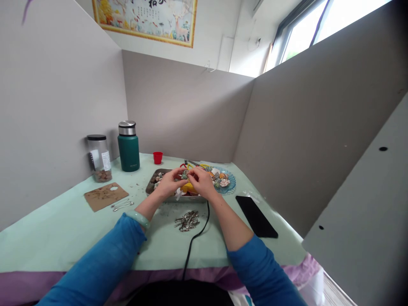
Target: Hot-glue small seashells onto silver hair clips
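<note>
My left hand [168,182] and my right hand [201,180] meet over a metal tray [149,187] of small shells. The fingers of both are pinched together on a small shell-like piece between them, too small to name. A yellow tool [188,187] lies under my hands, and its black cord [194,238] runs back toward me. Just right of the tray, a blue glass plate [231,183] holds more shells. A pile of metal clips [187,221] lies on the table in front of the tray.
A green flask [128,146], a clear jar [99,158] and a small red cup [157,157] stand at the back left. A brown board [105,196] and loose clips lie left. A black phone [256,216] lies right. Grey partition walls enclose the table.
</note>
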`<state>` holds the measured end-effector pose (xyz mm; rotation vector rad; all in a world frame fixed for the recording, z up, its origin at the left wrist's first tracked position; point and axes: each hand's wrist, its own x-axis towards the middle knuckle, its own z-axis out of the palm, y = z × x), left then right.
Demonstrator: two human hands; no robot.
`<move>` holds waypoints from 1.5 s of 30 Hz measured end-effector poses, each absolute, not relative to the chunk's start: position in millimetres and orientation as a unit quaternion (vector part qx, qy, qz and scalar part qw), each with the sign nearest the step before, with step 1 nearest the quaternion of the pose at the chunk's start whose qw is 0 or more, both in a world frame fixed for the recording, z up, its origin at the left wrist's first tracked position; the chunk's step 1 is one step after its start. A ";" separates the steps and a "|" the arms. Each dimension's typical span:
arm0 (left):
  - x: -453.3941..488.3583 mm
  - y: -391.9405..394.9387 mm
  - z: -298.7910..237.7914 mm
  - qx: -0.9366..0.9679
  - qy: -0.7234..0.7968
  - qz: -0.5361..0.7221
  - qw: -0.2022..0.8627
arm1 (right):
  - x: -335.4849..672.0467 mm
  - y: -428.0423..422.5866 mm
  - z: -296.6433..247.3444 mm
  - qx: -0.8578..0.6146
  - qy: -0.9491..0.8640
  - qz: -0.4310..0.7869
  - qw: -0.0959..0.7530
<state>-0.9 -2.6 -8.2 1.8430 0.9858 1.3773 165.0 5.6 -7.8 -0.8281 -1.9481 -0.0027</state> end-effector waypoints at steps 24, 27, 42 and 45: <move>1.3 -4.6 -6.9 0.617 0.325 0.554 0.455 | 165.2 3.3 -3.6 -0.341 -0.793 0.066 0.501; 0.9 -5.6 -5.8 0.616 0.321 0.553 0.461 | 165.5 2.6 -3.3 -0.337 -0.793 0.059 0.504; 0.6 -3.0 -7.5 0.597 0.288 0.559 0.498 | 164.7 2.8 -5.6 -0.320 -0.799 0.044 0.507; 0.7 -1.9 -8.4 0.596 0.290 0.555 0.503 | 164.6 2.4 -6.2 -0.325 -0.800 0.048 0.502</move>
